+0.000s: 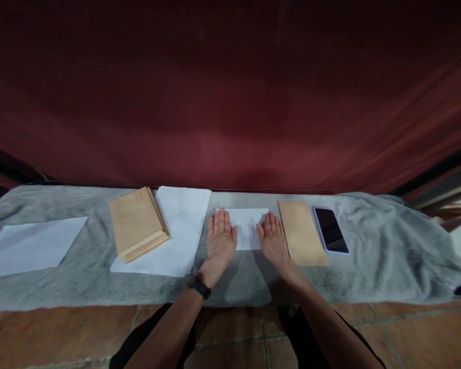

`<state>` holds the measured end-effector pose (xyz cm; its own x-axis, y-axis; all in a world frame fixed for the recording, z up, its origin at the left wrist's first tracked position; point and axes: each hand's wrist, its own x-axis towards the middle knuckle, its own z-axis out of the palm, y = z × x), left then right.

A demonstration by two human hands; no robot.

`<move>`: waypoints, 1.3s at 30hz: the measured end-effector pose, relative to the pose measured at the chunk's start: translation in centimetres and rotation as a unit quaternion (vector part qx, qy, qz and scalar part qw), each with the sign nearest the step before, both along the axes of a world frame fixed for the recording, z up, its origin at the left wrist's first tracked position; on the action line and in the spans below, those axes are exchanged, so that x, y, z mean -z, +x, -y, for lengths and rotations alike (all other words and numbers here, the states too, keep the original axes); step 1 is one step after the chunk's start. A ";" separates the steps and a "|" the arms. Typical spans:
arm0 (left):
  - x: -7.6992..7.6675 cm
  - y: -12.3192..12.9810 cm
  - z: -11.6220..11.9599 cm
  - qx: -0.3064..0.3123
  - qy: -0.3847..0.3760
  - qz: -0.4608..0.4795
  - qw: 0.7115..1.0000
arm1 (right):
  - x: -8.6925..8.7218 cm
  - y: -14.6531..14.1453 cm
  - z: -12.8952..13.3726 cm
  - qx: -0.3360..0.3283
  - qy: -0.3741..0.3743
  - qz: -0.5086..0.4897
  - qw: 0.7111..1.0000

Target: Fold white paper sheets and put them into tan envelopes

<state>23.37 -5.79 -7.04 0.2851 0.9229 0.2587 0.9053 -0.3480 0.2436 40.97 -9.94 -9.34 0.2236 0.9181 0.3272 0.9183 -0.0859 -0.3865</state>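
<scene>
A white sheet of paper (249,230), which looks folded, lies flat on the grey cloth (246,269) in front of me. My left hand (221,237) presses palm down on its left end, fingers stretched forward. On its right end rests my right hand (272,238), also flat with the fingers out. Both hands hide the sheet's side edges. Just right of my right hand lies a single brown envelope (303,233). To the left of my left hand is a stack of white paper (184,220), with a bundle of brown envelopes (138,220) partly on top of it.
A phone (331,229) with a dark screen and pale purple edge lies right of the single envelope. Another white sheet (34,243) is at the far left. A dark red surface (230,113) rises behind the cloth. Tiled floor (230,333) shows below the front edge.
</scene>
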 end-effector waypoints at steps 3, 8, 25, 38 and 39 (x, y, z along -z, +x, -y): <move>0.3 1.3 2.0 0.096 0.004 -0.006 0.995 | -0.8 -0.6 0.1 -0.045 -0.014 -0.023 0.999; 1.3 2.1 3.6 0.219 -0.010 -0.032 0.975 | -1.1 -2.6 0.8 -0.140 -0.059 -0.039 0.988; 0.9 -0.5 5.1 0.182 -0.010 -0.003 0.983 | 0.2 -0.5 2.4 -0.104 -0.041 0.090 0.990; 0.3 -0.7 5.6 0.141 -0.014 -0.035 0.989 | 0.4 1.1 3.6 -0.075 -0.035 0.120 0.989; 0.2 -0.8 5.6 0.140 -0.014 -0.039 0.989 | 0.4 1.1 3.6 -0.074 -0.035 0.127 0.989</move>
<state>22.58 -11.37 -7.22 0.5483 0.8116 0.2015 0.7911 -0.5815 0.1896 42.10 -13.54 -9.74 0.0032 0.9569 0.2904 0.9894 0.0392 -0.1401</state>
